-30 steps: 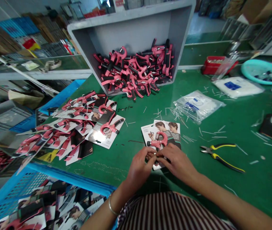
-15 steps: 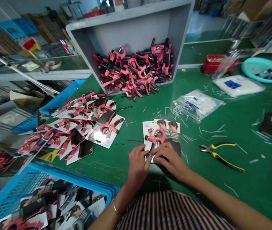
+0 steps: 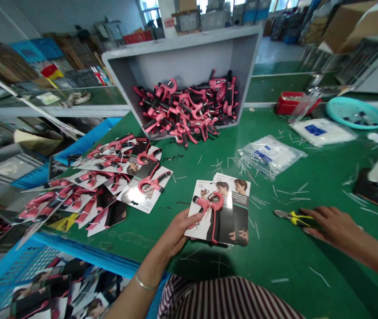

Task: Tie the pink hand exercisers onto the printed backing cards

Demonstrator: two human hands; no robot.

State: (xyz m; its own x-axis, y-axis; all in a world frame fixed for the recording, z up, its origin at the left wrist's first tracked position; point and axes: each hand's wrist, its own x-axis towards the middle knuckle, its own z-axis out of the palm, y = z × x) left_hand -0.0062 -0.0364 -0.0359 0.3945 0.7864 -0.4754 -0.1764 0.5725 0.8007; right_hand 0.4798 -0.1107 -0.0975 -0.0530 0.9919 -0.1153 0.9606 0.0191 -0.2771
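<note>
My left hand [image 3: 178, 228] grips the left edge of a printed card [image 3: 226, 217] that bears a pink and black hand grip [image 3: 212, 206], thumb on top. Another printed card [image 3: 243, 210] lies beneath it, sticking out to the right. Over on the right, my right hand [image 3: 333, 226] is closed around the handles of the yellow and black cutting pliers [image 3: 291, 217], whose jaws point left on the green table.
A grey bin [image 3: 182, 48] of pink hand grips stands tilted at the back. Carded grips [image 3: 147, 190] are heaped on the left, above a blue basket [image 3: 92, 254]. White ties [image 3: 242, 166], a plastic bag [image 3: 271, 155] and a teal bowl [image 3: 356, 113] are on the right.
My right hand has left the card and moved right onto the pliers. My left hand now holds the card by its edge, tilted and turned slightly. The camera view has shifted upward.
</note>
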